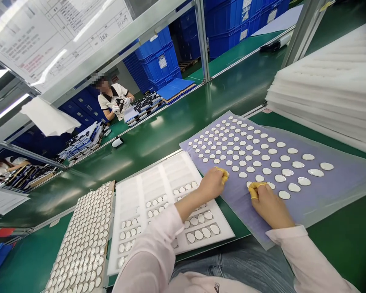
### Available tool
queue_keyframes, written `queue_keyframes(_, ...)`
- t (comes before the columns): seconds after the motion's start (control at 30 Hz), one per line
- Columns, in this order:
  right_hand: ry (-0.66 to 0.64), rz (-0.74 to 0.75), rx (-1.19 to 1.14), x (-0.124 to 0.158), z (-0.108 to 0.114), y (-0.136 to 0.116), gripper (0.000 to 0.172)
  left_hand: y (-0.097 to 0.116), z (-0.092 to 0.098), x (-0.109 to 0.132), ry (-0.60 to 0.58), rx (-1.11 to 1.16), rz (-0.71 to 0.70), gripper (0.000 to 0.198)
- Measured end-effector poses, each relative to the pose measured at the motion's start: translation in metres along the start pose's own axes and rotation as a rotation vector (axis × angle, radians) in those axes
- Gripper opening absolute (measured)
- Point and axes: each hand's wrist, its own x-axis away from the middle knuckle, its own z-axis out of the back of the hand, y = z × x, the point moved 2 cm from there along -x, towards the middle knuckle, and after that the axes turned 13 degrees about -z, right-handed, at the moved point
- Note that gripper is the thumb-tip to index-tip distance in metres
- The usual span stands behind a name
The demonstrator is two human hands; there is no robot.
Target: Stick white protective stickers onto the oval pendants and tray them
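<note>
Yellow covers sit on fingertips of both hands. My left hand (215, 182) is pinched at the near left edge of the purple sheet (323, 199), with the edge of a white oval piece showing at its fingertips. My right hand (270, 203) has its fingers closed at another white oval piece (250, 184) on the same sheet. Rows of such ovals (279, 178) cover the sheet. Under my left forearm lies a white foam tray (134, 179) with slots, partly filled with oval pieces (206, 232). My left sleeve hides part of it.
A board densely covered with ovals (82, 236) lies at the left. Stacked white foam sheets (326, 89) stand at the right. A metal post (203, 40) rises beyond the green belt (158, 138). A person (114, 99) holds a dark object across it.
</note>
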Motion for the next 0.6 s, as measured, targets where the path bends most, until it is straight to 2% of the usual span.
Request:
queue_keyframes(0.07, -0.038, 0.08, -0.148, 0.025, 0.002, -0.015, 0.016, 0.019, 0.008, 0.039, 0.043, 0.08, -0.033, 0.013)
queue_keyframes(0.17, -0.121, 0.209, -0.337, 0.074, 0.003, -0.045, 0.021, 0.041, 0.015, 0.097, 0.239, 0.357, -0.07, 0.012)
queue_keyframes(0.27, -0.211, 0.357, -0.649, 0.112, 0.006, -0.072, 0.014, 0.05, 0.012, 0.142, 0.408, 0.535, -0.065, 0.022)
queue_keyframes(0.33, -0.303, 0.436, -0.787, 0.126, 0.006, -0.083, 0.009, 0.052, 0.009, 0.162, 0.515, 0.606, -0.051, 0.022)
queue_keyframes(0.43, -0.45, 0.489, -0.835, 0.135, 0.006, -0.092, 0.01, 0.054, 0.009, 0.18, 0.618, 0.71, -0.052, 0.014)
queue_keyframes(0.5, -0.519, 0.506, -0.847, 0.139, 0.007, -0.096, 0.011, 0.057, 0.012, 0.188, 0.637, 0.8, -0.065, 0.011)
queue_keyframes(0.6, -0.544, 0.553, -0.845, 0.145, 0.011, -0.102, 0.012, 0.062, 0.018, 0.195, 0.625, 0.994, -0.056, 0.016)
